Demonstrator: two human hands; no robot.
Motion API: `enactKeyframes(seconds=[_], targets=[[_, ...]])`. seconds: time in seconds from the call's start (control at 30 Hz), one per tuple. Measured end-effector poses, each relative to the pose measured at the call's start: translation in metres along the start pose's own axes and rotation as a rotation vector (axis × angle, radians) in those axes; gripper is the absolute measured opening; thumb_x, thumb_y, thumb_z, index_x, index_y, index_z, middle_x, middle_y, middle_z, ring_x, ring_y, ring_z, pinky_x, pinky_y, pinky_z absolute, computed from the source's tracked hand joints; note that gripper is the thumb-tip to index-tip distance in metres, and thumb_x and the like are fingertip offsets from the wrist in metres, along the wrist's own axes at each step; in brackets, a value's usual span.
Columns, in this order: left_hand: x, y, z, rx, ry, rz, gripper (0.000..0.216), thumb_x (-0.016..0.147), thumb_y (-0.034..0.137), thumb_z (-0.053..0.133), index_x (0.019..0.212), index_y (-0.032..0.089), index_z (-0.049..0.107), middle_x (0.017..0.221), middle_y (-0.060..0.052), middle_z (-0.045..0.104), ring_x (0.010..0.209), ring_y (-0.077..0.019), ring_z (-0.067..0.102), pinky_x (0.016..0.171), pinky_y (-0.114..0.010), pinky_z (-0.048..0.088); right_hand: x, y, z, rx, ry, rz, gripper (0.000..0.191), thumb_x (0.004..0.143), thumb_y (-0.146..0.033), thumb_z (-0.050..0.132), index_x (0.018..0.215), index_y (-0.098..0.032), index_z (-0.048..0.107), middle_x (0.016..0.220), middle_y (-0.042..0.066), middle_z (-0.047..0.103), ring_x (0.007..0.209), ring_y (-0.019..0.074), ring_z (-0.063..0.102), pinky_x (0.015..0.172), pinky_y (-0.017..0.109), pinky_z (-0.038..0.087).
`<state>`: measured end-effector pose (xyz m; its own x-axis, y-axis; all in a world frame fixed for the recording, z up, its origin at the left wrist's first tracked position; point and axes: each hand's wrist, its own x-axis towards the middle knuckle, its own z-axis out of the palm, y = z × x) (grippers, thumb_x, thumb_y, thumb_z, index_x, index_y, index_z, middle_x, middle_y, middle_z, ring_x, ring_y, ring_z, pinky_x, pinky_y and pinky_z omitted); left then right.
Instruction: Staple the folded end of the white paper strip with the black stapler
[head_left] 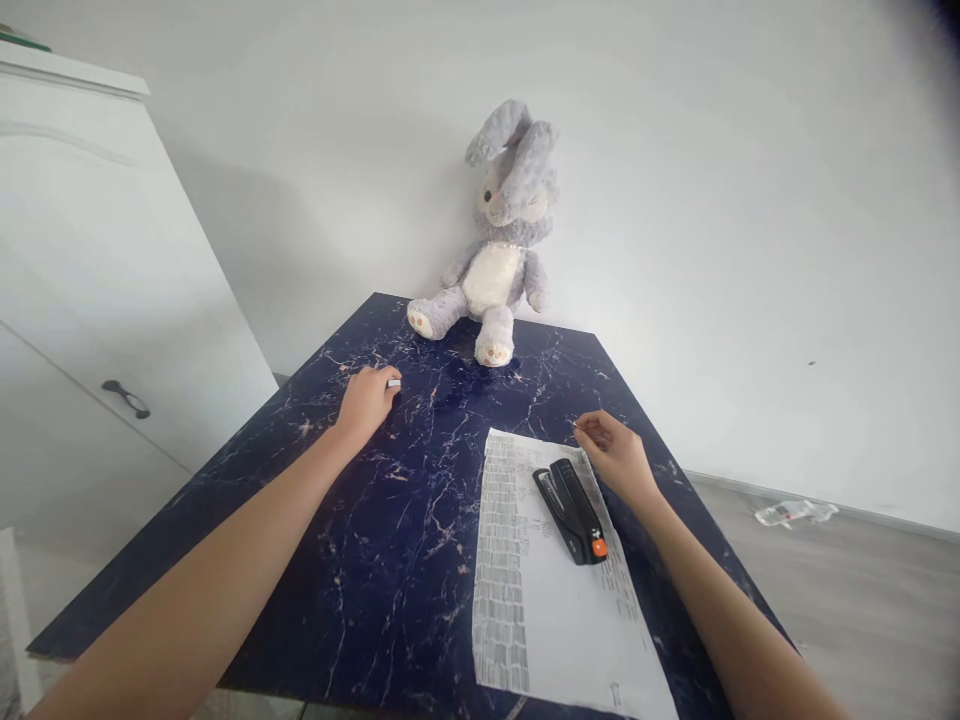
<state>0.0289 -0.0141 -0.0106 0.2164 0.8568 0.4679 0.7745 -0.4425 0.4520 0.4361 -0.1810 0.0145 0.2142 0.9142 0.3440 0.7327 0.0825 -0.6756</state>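
My left hand [364, 402] rests over the left part of the table, its fingers closed around a small white block [394, 383]; only one end shows past the fingertips. My right hand [611, 448] is at the top right corner of the paper, with thumb and fingers pinched together. A tiny thin bit seems to stick out at its fingertips, too small to name. Just below that hand a black stapler [570, 510] with an orange end lies on the printed sheet [555, 620]. The stapler touches neither hand.
A grey plush rabbit [491, 270] sits at the far end of the dark blue marbled table [390, 560], against the white wall. On the left stands a white cabinet [112, 250] with a dark handle. A clear plastic bottle [795, 513] lies on the floor at right.
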Motion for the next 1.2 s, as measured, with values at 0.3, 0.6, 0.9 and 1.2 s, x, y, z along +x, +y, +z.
enactKeyframes(seconds=[0.3, 0.6, 0.9, 1.2], targets=[[0.002, -0.009, 0.009, 0.062, -0.012, -0.027, 0.014, 0.086, 0.019, 0.064, 0.091, 0.025, 0.076, 0.095, -0.01, 0.07, 0.093, -0.0298, 0.059, 0.089, -0.043, 0.042, -0.011, 0.005, 0.005, 0.105, -0.037, 0.071, 0.029, 0.093, -0.049, 0.057, 0.09, -0.021, 0.064, 0.07, 0.001, 0.062, 0.062, 0.0168, 0.055, 0.061, 0.029, 0.043], [0.005, -0.015, 0.012, -0.064, -0.009, 0.004, 0.015, 0.087, 0.015, 0.062, 0.094, 0.025, 0.072, 0.095, -0.007, 0.069, 0.088, -0.0272, 0.059, 0.088, -0.039, 0.041, -0.03, -0.032, 0.016, 0.19, -0.248, 0.184, 0.046, 0.099, -0.06, 0.043, 0.081, -0.023, 0.063, 0.071, 0.0, 0.057, 0.066, 0.0181, 0.052, 0.06, 0.028, 0.039], [0.003, -0.011, 0.015, 0.089, -0.071, -0.037, 0.017, 0.094, 0.017, 0.057, 0.099, 0.024, 0.071, 0.103, -0.008, 0.064, 0.102, -0.0288, 0.058, 0.095, -0.044, 0.041, -0.041, -0.027, 0.033, 0.573, -0.056, 0.481, 0.041, 0.097, -0.056, 0.047, 0.082, -0.024, 0.067, 0.076, 0.005, 0.058, 0.066, 0.0203, 0.053, 0.055, 0.03, 0.041], [0.002, 0.0, 0.009, 0.184, -0.119, -0.079, 0.02, 0.097, 0.016, 0.053, 0.108, 0.024, 0.067, 0.112, -0.007, 0.068, 0.105, -0.0276, 0.058, 0.093, -0.042, 0.043, -0.041, -0.034, 0.033, 0.573, -0.019, 0.583, 0.045, 0.093, -0.062, 0.053, 0.079, -0.02, 0.065, 0.073, 0.003, 0.057, 0.058, 0.0155, 0.048, 0.049, 0.026, 0.037]])
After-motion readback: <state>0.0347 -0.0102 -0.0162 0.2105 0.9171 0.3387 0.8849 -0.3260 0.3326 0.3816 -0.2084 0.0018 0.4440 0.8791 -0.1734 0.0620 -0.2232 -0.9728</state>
